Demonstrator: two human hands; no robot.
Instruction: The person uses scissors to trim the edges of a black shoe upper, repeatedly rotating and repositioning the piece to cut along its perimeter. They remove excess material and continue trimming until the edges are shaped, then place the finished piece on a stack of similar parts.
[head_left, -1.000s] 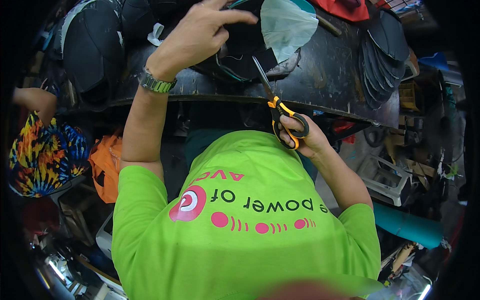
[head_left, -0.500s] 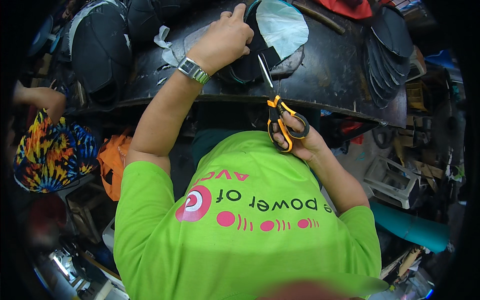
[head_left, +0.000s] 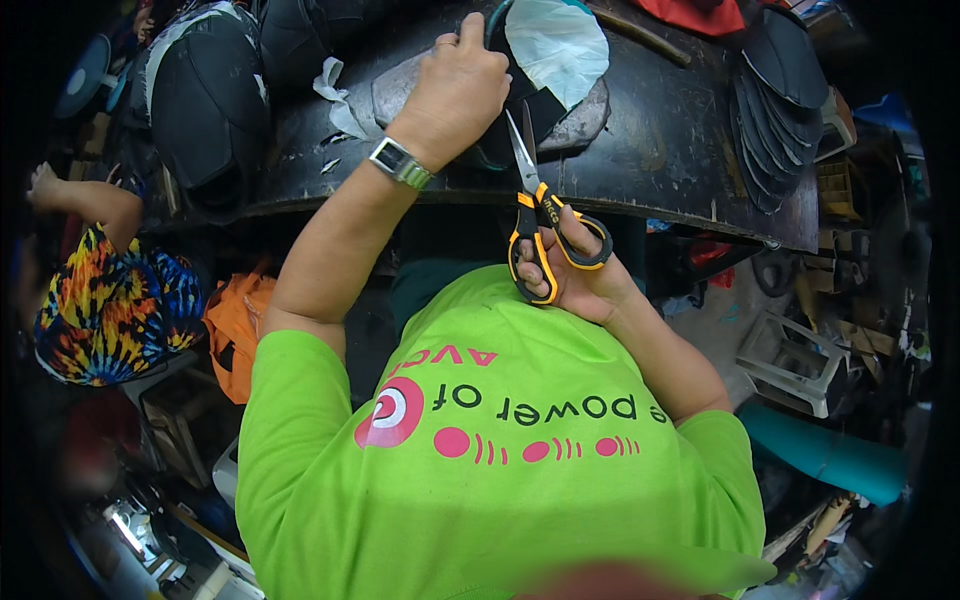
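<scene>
My left hand (head_left: 460, 85), with a metal watch on its wrist, grips the near-left edge of a black fabric piece (head_left: 543, 110). A pale, rounded lining (head_left: 556, 52) and a teal rim (head_left: 491, 30) show on this piece; part of it is hidden behind my hand. Orange-and-black scissors (head_left: 533, 190) are in my right hand (head_left: 585, 280), with fingers through the handle loops. Their blades are parted, and the tips point up at the near edge of the black piece. Whether the blades touch the cloth I cannot tell.
A grey stone-like slab (head_left: 590, 118) lies under the piece on the dark table (head_left: 660, 150). Black domed shapes (head_left: 205, 105) stand left, near a white scrap (head_left: 338, 100). Stacked black curved pieces (head_left: 770, 130) lie right. Another person's arm (head_left: 90, 198) is at far left.
The scissors have moved left and their blades have parted, so both blades now show. My left hand has shifted slightly on the black piece. The other person's arm has moved.
</scene>
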